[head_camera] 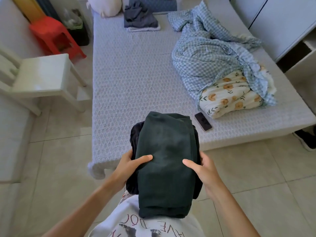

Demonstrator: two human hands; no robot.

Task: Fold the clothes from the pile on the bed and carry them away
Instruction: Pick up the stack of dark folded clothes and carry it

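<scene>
Dark folded stack [164, 161] clamped between your left hand [127, 165] and right hand [204, 168], thumbs on top. Beyond grip, smaller folded pile [141, 19] left on bed [130, 74]; carrying underway.

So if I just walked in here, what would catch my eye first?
Probably the stack of dark folded clothes in the foreground, held between the left hand and the right hand, thumbs on top. Next, the crumpled blue checked quilt on the right side of the bed, with a phone lying near it, and the red stool on the floor at far left.
</scene>
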